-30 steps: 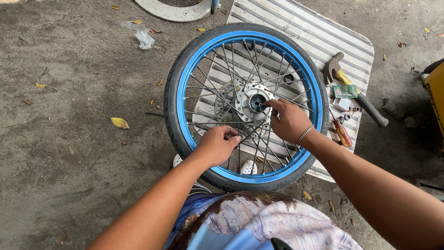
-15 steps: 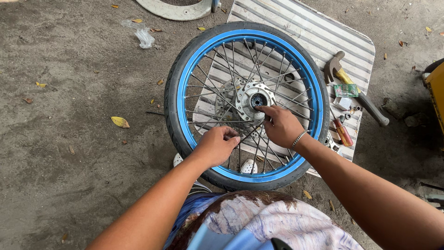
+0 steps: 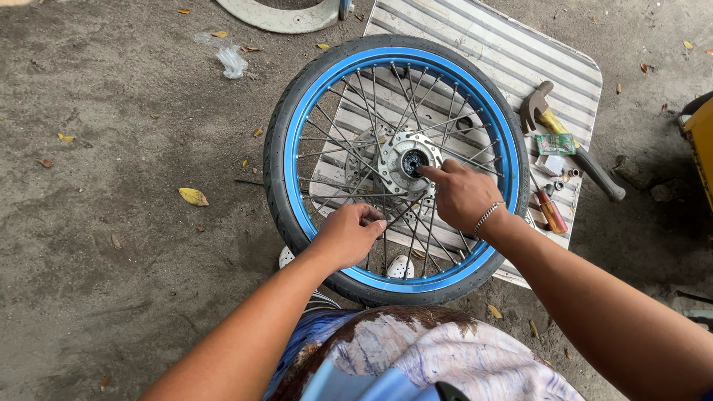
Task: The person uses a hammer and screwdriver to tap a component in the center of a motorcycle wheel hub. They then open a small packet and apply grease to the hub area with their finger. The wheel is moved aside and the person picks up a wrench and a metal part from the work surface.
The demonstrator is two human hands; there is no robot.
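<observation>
I see the blue-rimmed spoked wheel (image 3: 286,148) lying flat on a white slatted board (image 3: 512,44) on the dirt floor, my left hand (image 3: 347,235) pinching spokes at its near side, right hand (image 3: 462,194) narrowed, forefinger touching the hub (image 3: 405,152), hammer (image 3: 572,141) lying far right
</observation>
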